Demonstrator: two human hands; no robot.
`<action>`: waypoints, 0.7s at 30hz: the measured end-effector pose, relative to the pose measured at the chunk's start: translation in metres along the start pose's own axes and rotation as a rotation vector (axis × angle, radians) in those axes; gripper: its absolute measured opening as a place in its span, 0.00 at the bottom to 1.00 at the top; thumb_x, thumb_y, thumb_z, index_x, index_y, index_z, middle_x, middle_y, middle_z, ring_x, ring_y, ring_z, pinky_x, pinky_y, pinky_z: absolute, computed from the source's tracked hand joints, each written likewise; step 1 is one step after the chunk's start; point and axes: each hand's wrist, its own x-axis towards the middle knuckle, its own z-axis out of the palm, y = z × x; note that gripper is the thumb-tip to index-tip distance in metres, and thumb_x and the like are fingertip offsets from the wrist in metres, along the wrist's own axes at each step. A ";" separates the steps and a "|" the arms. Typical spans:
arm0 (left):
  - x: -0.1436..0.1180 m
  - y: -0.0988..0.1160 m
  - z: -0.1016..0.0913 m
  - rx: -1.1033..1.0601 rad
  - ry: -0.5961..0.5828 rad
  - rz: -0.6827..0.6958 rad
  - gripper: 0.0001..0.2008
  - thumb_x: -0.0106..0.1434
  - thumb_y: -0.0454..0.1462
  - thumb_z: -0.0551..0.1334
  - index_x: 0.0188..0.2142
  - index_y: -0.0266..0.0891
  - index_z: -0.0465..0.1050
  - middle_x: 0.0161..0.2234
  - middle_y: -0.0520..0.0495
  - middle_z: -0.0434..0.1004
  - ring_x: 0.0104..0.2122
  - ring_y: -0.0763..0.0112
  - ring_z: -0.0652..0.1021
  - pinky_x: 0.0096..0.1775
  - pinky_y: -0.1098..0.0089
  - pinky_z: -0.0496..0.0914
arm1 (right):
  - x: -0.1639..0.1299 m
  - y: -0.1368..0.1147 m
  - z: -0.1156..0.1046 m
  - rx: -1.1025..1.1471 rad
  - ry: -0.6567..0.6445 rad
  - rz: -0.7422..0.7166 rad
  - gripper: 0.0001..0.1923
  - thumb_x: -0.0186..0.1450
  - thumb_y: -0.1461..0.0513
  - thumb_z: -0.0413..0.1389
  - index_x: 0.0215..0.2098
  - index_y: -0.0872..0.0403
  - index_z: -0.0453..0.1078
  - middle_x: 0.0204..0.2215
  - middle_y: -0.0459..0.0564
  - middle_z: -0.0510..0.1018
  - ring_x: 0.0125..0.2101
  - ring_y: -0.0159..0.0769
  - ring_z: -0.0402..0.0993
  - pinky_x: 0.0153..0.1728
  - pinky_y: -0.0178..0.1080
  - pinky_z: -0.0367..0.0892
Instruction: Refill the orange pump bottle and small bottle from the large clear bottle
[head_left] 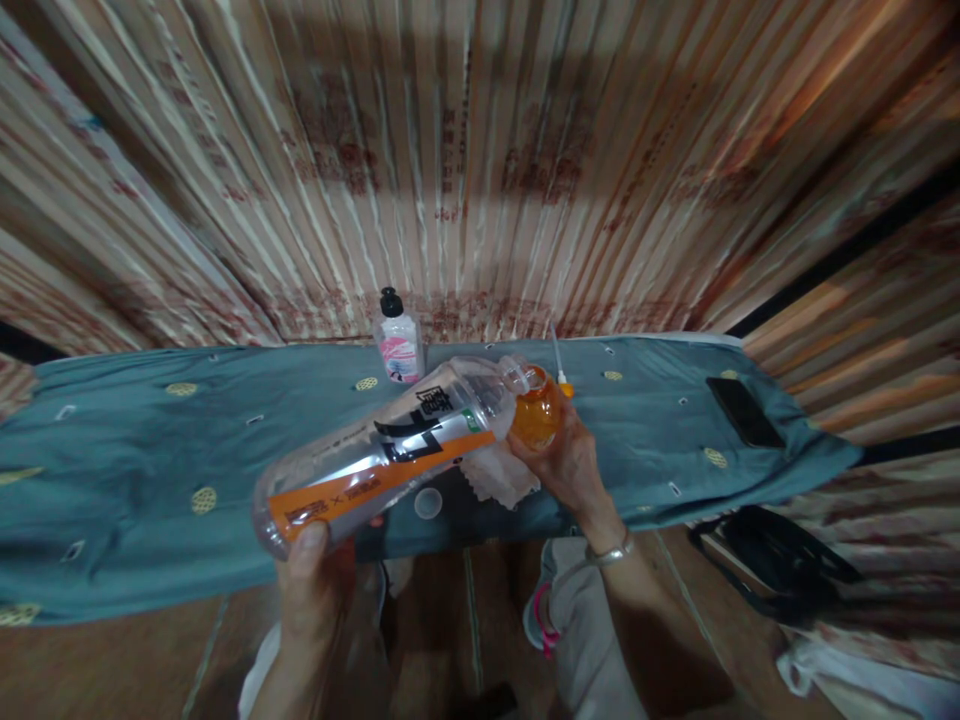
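Note:
My left hand (311,570) is closed round the base of a large clear plastic bottle (360,470) with an orange band and black lettering. The bottle is tilted, its uncapped neck up to the right. My right hand (566,460) grips a small, see-through orange bottle (536,415), whose top lies right by the large bottle's mouth. I cannot tell whether liquid passes between them. Just behind my right hand lies an orange-and-white cap with a thin tube (563,386). Under the large bottle are a crumpled white tissue (501,478) and a round, clear cap (428,503).
A clear bottle with a black top and pink label (400,345) stands at the back of the cloth-covered table (135,440). A black phone (744,412) lies at the right. Striped curtains (420,150) hang behind. A black bag (780,560) sits low at the right.

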 end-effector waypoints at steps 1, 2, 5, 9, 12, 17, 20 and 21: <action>0.000 0.000 0.000 -0.004 0.002 0.000 0.23 0.42 0.52 0.79 0.30 0.41 0.78 0.27 0.50 0.80 0.21 0.70 0.75 0.24 0.69 0.75 | 0.000 0.000 0.000 0.003 -0.002 0.003 0.42 0.63 0.49 0.66 0.67 0.62 0.62 0.55 0.69 0.80 0.53 0.59 0.81 0.54 0.60 0.79; 0.000 0.000 0.000 -0.007 0.004 0.002 0.23 0.42 0.52 0.79 0.30 0.41 0.78 0.27 0.50 0.81 0.21 0.69 0.75 0.25 0.69 0.76 | 0.000 0.000 0.000 0.004 0.001 0.004 0.42 0.63 0.49 0.66 0.67 0.62 0.62 0.54 0.69 0.81 0.52 0.59 0.82 0.54 0.60 0.79; -0.001 0.001 0.000 -0.008 0.008 0.011 0.24 0.42 0.53 0.79 0.31 0.41 0.79 0.27 0.50 0.80 0.22 0.69 0.76 0.26 0.69 0.77 | -0.001 0.001 0.001 -0.009 0.020 -0.009 0.42 0.63 0.48 0.65 0.67 0.62 0.63 0.54 0.70 0.81 0.51 0.59 0.82 0.52 0.60 0.79; 0.000 0.000 0.000 -0.004 0.001 0.017 0.25 0.42 0.53 0.79 0.33 0.41 0.79 0.27 0.51 0.79 0.22 0.70 0.75 0.24 0.71 0.74 | -0.002 0.005 0.002 -0.031 0.034 -0.045 0.42 0.63 0.48 0.65 0.67 0.62 0.62 0.53 0.70 0.82 0.52 0.58 0.82 0.52 0.59 0.80; 0.000 0.000 0.000 0.001 0.005 0.014 0.24 0.42 0.53 0.79 0.31 0.41 0.78 0.26 0.50 0.79 0.22 0.70 0.76 0.23 0.72 0.73 | -0.003 0.007 0.003 -0.040 0.030 -0.056 0.43 0.63 0.47 0.65 0.68 0.61 0.61 0.54 0.68 0.81 0.53 0.57 0.82 0.53 0.58 0.79; 0.000 0.001 -0.001 0.012 0.021 0.014 0.24 0.40 0.53 0.79 0.30 0.41 0.78 0.27 0.50 0.80 0.23 0.69 0.77 0.22 0.72 0.73 | -0.002 0.006 0.002 -0.041 0.030 -0.056 0.44 0.63 0.47 0.66 0.68 0.62 0.61 0.54 0.70 0.81 0.53 0.57 0.82 0.53 0.58 0.79; 0.000 0.002 0.000 0.001 0.009 0.015 0.24 0.41 0.52 0.79 0.30 0.41 0.78 0.26 0.50 0.79 0.25 0.68 0.78 0.24 0.72 0.74 | -0.001 0.005 0.002 -0.039 0.037 -0.055 0.43 0.64 0.48 0.65 0.67 0.62 0.62 0.54 0.70 0.81 0.52 0.57 0.82 0.52 0.59 0.80; 0.000 0.002 0.000 -0.002 0.003 0.017 0.24 0.42 0.52 0.79 0.30 0.41 0.78 0.26 0.50 0.79 0.24 0.68 0.78 0.24 0.72 0.74 | -0.001 0.005 0.002 -0.037 0.037 -0.057 0.42 0.64 0.47 0.65 0.67 0.62 0.62 0.54 0.69 0.81 0.52 0.57 0.83 0.51 0.59 0.80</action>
